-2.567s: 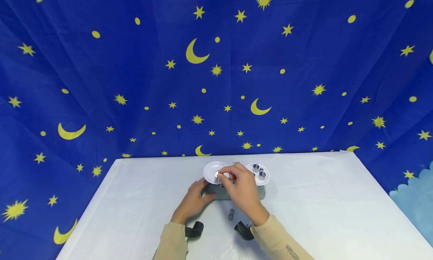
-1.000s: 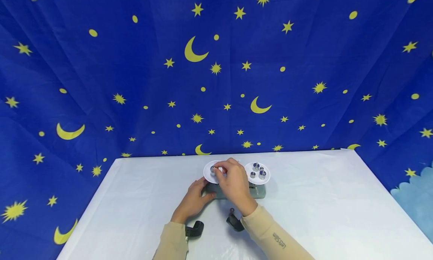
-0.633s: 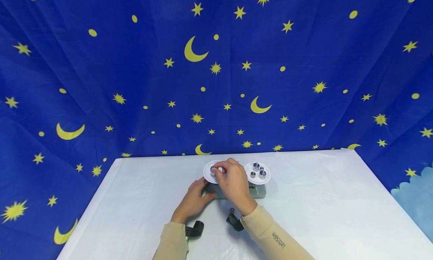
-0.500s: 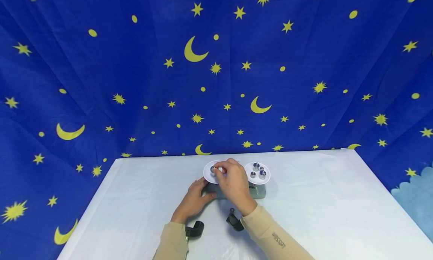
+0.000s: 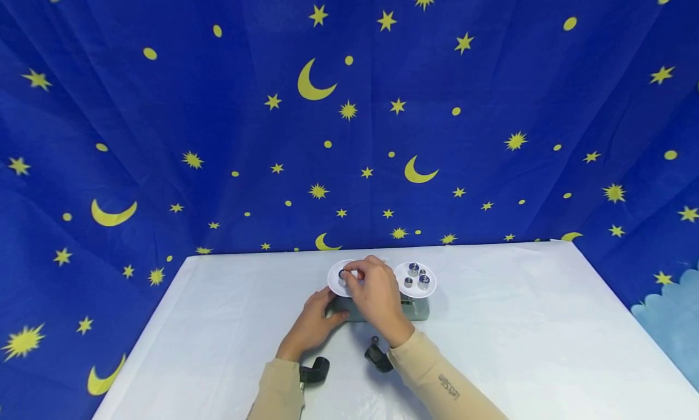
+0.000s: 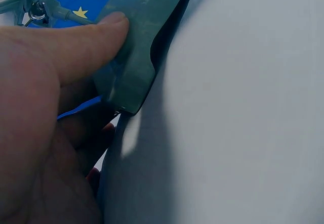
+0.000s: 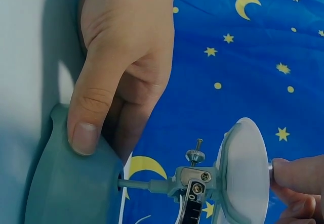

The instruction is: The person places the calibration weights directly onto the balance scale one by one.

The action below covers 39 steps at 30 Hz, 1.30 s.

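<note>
A small balance scale stands mid-table on a grey-green base (image 5: pixel 416 309). My left hand (image 5: pixel 330 306) grips the base's left end, the thumb (image 6: pixel 81 42) pressed on the base (image 6: pixel 139 42), also seen from the right wrist as thumb (image 7: pixel 86 128) on base (image 7: pixel 66 183). My right hand (image 5: pixel 349 273) reaches over the left white pan (image 5: pixel 334 281) and pinches a small metal weight (image 5: pixel 343 275) on it. In the right wrist view its fingertips (image 7: pixel 298 176) sit against the pan (image 7: pixel 243 173). The right pan (image 5: pixel 416 291) carries several metal weights (image 5: pixel 423 280).
One small weight (image 5: pixel 374 339) lies on the white table (image 5: pixel 519 323) just in front of the scale. A blue star-and-moon cloth (image 5: pixel 349 116) hangs behind the table's far edge. The scale's beam and pointer (image 7: pixel 195 183) show under the pan.
Since the oldest frame my right hand has shifted left across the left pan with the weight. Over the last second almost nothing has moved; my left hand has stayed on the base.
</note>
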Motion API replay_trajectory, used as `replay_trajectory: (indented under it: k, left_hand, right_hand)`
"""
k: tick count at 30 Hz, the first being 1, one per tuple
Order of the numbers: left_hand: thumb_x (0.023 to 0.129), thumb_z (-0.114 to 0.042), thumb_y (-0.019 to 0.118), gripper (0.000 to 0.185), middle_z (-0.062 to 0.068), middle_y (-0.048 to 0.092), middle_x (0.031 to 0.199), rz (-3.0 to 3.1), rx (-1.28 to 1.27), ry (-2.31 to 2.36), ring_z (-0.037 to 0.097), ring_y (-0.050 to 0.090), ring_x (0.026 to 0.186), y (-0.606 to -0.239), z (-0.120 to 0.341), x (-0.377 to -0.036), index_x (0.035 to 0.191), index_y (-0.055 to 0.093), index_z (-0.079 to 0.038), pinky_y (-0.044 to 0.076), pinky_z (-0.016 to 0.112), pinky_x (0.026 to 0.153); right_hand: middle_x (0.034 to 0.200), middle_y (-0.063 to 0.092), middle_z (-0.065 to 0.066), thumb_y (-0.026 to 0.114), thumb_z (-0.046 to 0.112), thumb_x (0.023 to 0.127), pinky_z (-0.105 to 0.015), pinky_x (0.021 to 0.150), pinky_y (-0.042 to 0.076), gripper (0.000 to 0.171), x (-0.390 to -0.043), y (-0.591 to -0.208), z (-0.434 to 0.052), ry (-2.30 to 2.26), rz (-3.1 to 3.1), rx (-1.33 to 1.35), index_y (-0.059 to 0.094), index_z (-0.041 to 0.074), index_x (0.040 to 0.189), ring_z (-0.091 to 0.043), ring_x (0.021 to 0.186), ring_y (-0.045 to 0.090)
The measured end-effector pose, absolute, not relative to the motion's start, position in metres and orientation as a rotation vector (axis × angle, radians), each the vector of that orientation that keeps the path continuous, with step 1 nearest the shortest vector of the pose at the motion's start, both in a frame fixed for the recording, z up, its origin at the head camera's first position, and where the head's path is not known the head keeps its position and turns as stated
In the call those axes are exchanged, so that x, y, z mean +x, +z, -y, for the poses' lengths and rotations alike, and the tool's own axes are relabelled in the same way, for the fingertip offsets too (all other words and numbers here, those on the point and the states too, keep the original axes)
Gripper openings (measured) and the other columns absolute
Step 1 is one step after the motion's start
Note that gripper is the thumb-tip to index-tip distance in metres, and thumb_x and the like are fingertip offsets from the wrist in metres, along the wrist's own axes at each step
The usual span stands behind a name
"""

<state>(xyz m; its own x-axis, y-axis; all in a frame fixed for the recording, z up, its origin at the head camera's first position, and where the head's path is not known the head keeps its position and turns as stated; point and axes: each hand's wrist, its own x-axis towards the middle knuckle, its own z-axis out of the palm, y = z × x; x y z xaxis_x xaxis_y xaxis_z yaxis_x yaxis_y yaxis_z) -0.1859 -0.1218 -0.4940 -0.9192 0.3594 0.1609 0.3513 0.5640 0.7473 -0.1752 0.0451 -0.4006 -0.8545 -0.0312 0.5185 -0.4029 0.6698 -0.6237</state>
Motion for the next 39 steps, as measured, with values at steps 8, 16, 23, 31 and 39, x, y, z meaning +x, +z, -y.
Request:
replay_trajectory:
  k: [8, 16, 23, 31, 39]
  left_hand:
    - [0.093, -0.022, 0.071, 0.062, 0.017, 0.048, 0.151, -2.780, 0.634, 1.319, 0.032, 0.040, 0.143, -0.4938, 0.1219, -0.1864, 0.146, 0.049, 0.002, 0.020, 0.056, 0.122]
    - [0.094, -0.022, 0.071, 0.064, 0.016, 0.047, 0.152, -2.783, 0.631, 1.303, 0.031, 0.039, 0.144, -0.4924, 0.1216, -0.1869, 0.148, 0.047, 0.001, 0.020, 0.055, 0.122]
    - [0.094, -0.022, 0.070, 0.064, 0.016, 0.046, 0.153, -2.777, 0.626, 1.307, 0.031, 0.039, 0.144, -0.4930, 0.1218, -0.1868, 0.148, 0.046, 0.001, 0.020, 0.055, 0.122]
    - [0.093, -0.021, 0.071, 0.062, 0.016, 0.048, 0.151, -2.774, 0.634, 1.321, 0.031, 0.040, 0.143, -0.4934, 0.1218, -0.1866, 0.146, 0.048, 0.001, 0.020, 0.056, 0.122]
    - [0.094, -0.022, 0.071, 0.063, 0.016, 0.047, 0.152, -2.769, 0.630, 1.326, 0.031, 0.039, 0.143, -0.4946, 0.1218, -0.1870, 0.147, 0.047, 0.001, 0.019, 0.056, 0.122]
  right_hand:
    - [0.066, 0.044, 0.007, 0.080, 0.014, 0.084, -0.026, 0.054, 0.034, 0.008, -0.1763, -0.3997, -0.0429, 1.053, 2.420, 0.352, 0.080, 0.010, 0.090, -0.010, 0.060, 0.041]
    - [0.066, 0.047, 0.007, 0.080, 0.014, 0.083, -0.026, 0.052, 0.035, 0.008, -0.1769, -0.3973, -0.0404, 1.024, 2.423, 0.354, 0.080, 0.010, 0.090, -0.010, 0.060, 0.042]
    - [0.067, 0.048, 0.008, 0.080, 0.016, 0.084, -0.025, 0.053, 0.034, 0.009, -0.1775, -0.3964, -0.0388, 1.037, 2.457, 0.335, 0.081, 0.011, 0.092, -0.011, 0.061, 0.043]
    - [0.067, 0.046, 0.008, 0.081, 0.018, 0.084, -0.025, 0.054, 0.034, 0.014, -0.1755, -0.3965, -0.0393, 1.056, 2.464, 0.321, 0.080, 0.011, 0.096, -0.010, 0.061, 0.042]
    - [0.068, 0.045, 0.007, 0.082, 0.016, 0.083, -0.025, 0.053, 0.035, 0.017, -0.1706, -0.3948, -0.0449, 1.075, 2.420, 0.338, 0.079, 0.010, 0.098, -0.010, 0.060, 0.041]
